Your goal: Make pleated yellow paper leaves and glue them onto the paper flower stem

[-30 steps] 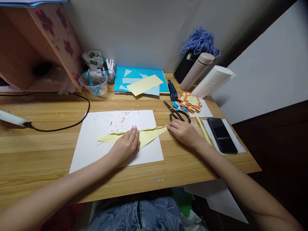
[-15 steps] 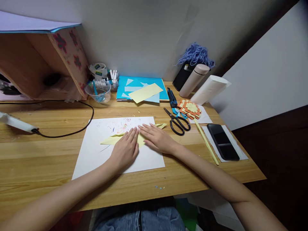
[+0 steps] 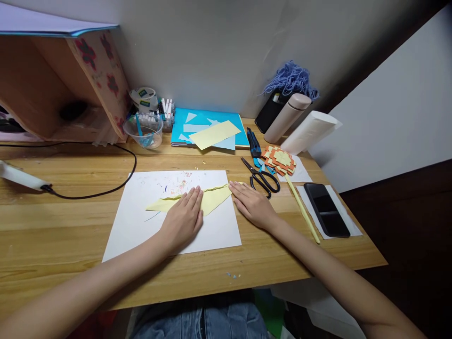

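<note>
A folded pale yellow paper [image 3: 212, 198] lies on a white sheet [image 3: 141, 221] in the middle of the wooden desk [image 3: 52, 226]. My left hand [image 3: 183, 219] rests flat on the yellow paper's middle, fingers stretched out and together. My right hand [image 3: 252, 205] lies flat at the paper's right tip, fingers extended over the white sheet's right edge. Neither hand holds anything. The part of the paper under my left palm is hidden.
Black scissors [image 3: 263, 179], a blue utility knife [image 3: 253, 142] and an orange-yellow paper flower [image 3: 280, 159] on a yellow stick lie to the right. A phone [image 3: 326, 208] sits further right. Behind are blue card with paper scraps [image 3: 208, 129], a plastic cup [image 3: 144, 131], markers, a flask [image 3: 287, 117] and a cable [image 3: 106, 190].
My right hand slid inward along the yellow paper to meet my left hand, then back out to the paper's right tip. My left hand stayed pressed on the middle.
</note>
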`<state>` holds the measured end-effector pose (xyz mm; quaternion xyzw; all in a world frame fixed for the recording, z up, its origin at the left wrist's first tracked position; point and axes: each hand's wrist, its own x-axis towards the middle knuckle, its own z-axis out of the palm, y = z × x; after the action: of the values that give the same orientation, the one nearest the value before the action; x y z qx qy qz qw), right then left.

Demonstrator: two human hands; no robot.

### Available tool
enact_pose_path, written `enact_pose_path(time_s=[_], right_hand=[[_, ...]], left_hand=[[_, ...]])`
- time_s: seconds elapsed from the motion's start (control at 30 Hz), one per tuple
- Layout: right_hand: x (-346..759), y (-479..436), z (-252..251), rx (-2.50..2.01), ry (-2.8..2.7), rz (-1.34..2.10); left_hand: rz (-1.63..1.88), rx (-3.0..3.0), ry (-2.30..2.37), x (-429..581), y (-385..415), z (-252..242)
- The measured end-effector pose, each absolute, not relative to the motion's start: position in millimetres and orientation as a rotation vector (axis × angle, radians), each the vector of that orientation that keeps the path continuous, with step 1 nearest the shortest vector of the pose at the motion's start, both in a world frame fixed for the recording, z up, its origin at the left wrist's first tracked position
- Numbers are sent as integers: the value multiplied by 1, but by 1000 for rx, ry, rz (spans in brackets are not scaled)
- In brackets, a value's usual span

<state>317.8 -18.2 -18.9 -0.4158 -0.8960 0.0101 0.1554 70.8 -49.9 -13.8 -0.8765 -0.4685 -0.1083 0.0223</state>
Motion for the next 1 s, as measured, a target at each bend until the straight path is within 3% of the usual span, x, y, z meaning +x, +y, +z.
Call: enact_pose_path(time_s=[0.43,0.5,0.73,1.0], right_hand=[[302,-16,2,-1292,-2205,5],[285,-9,10,-1284,-2209,4],[237,13,5,-1129,-2303,521],[233,7,-6,-1019,-2371,462]], left_hand=[[-276,-2795,-1503,71,-51,-13],[-344,-2802,-1488,70,-50,-12],[-737,-2722,-1443,53,-42,-2],[-846,-2746,-1878,34,-28,10]])
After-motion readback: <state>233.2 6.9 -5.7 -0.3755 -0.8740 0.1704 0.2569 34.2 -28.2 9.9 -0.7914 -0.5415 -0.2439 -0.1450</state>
